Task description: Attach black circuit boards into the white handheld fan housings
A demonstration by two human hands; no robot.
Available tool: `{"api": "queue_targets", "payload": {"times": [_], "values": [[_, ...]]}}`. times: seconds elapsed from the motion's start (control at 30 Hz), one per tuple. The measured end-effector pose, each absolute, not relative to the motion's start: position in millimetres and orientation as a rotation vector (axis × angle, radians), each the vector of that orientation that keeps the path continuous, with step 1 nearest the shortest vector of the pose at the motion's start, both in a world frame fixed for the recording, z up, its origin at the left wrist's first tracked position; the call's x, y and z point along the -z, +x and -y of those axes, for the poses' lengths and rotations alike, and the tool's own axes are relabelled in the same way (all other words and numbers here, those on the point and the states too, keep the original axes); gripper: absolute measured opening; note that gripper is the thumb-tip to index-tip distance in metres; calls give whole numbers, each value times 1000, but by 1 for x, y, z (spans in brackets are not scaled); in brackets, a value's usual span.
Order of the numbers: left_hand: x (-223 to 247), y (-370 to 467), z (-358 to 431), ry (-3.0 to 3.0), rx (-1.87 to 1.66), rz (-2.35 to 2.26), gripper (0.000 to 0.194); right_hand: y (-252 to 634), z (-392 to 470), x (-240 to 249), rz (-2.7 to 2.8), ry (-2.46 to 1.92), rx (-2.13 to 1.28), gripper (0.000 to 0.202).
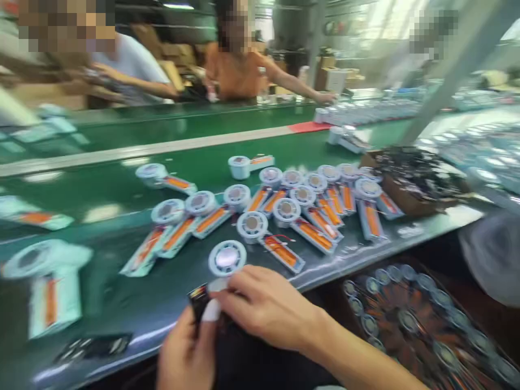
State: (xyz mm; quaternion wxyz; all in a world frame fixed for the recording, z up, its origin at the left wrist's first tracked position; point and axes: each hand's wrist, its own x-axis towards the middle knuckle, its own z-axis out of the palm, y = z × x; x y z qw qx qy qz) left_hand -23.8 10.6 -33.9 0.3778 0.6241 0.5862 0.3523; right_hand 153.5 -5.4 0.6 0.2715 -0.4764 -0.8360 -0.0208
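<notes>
My left hand (187,346) is closed on a small black part (199,298) with a yellowish patch, held over the near edge of the bench. White tape or a cot covers its thumb. My right hand (272,306) reaches across, thumb and fingers pinched at the same black part; whatever lies between its fingertips is hidden. Just beyond the hands sits a white unit (227,258) with a round vented head, its handle mostly hidden. Several similar white units (280,253), each with an orange strip in the open handle, lie in a loose cluster on the green bench.
A cardboard box (420,179) of small dark parts stands at the right. Below the bench edge is a box of finished-looking units (410,322). Black pieces (95,346) lie at the left edge. A green conveyor belt (195,119) runs behind; co-workers (239,70) stand across it.
</notes>
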Motion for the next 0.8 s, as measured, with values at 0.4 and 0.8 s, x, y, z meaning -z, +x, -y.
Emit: {"api": "queue_targets", "payload": {"times": [0.4, 0.8], "values": [[20, -25, 10, 1544, -825, -1454, 37, 148, 1, 4, 2116, -1169, 41, 24], [23, -25, 3, 2096, -835, -1381, 27, 142, 2, -4, 2236, -1351, 54, 23]]}}
